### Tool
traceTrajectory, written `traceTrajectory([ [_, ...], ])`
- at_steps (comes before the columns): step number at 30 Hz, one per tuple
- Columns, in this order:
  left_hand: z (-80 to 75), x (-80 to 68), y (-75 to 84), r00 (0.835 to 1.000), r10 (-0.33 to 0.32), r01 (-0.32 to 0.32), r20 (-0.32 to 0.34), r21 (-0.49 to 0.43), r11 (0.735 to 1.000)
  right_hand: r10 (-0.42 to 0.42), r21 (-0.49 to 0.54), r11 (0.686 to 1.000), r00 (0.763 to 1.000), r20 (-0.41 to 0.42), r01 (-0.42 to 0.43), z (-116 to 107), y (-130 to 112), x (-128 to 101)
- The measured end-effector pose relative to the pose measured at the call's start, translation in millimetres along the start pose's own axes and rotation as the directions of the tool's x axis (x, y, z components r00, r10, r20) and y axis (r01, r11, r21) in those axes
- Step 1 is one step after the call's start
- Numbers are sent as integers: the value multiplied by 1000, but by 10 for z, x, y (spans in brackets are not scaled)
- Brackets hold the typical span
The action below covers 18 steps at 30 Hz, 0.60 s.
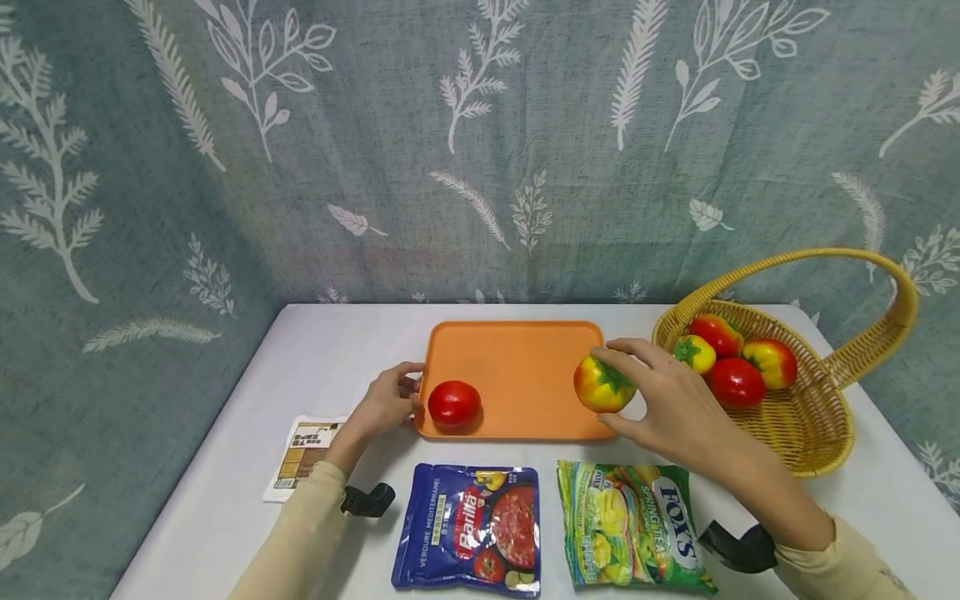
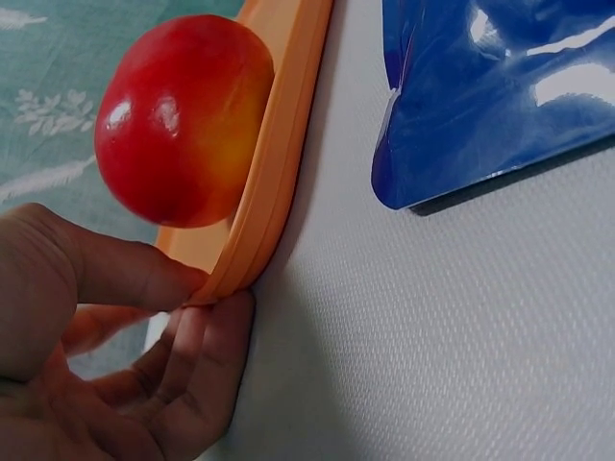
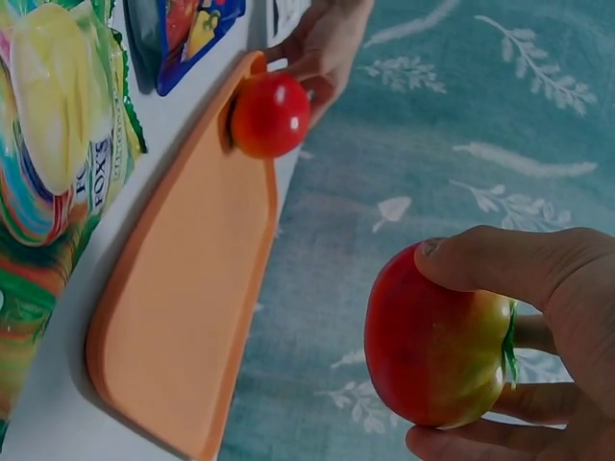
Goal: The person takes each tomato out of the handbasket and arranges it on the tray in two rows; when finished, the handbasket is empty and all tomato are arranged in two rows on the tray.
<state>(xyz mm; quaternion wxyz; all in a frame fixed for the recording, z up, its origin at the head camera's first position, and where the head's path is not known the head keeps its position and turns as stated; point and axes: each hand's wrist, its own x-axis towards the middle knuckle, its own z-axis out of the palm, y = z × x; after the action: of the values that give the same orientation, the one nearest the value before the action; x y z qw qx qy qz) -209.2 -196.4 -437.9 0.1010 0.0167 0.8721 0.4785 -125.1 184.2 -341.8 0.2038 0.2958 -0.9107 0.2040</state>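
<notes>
Head view: one red tomato (image 1: pixel 453 404) sits on tray (image 1: pixel 517 367); my right hand (image 1: pixel 667 400) clasps another tomato (image 1: pixel 602 384) at tray's 3 o'clock edge; my left hand (image 1: pixel 386 402) pinches the 9 o'clock rim; three wait in basket (image 1: pixel 810 417).

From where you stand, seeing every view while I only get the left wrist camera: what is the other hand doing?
Observer: The right hand holds a red-and-yellow tomato with a green stem above the right edge of the flat orange plastic tray.
Operator: Anything else on the tray besides my round red tomato?
Observer: No, only that red tomato, at the near left corner.
Operator: Where did the held one likely come from?
Observer: Probably the woven yellow wicker basket on the right; four more tomatoes lie in it.
</notes>
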Motion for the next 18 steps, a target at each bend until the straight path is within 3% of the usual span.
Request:
traceTrajectory([
  [7,-7,-14,-6,1000,10,-10,-4,-17,1000,-2,17,1000,999,46,1,111,-54,45],
  [18,9,-1,-14,1000,13,-13,4,-13,1000,-45,50,998,998,53,42,260,-104,138],
])
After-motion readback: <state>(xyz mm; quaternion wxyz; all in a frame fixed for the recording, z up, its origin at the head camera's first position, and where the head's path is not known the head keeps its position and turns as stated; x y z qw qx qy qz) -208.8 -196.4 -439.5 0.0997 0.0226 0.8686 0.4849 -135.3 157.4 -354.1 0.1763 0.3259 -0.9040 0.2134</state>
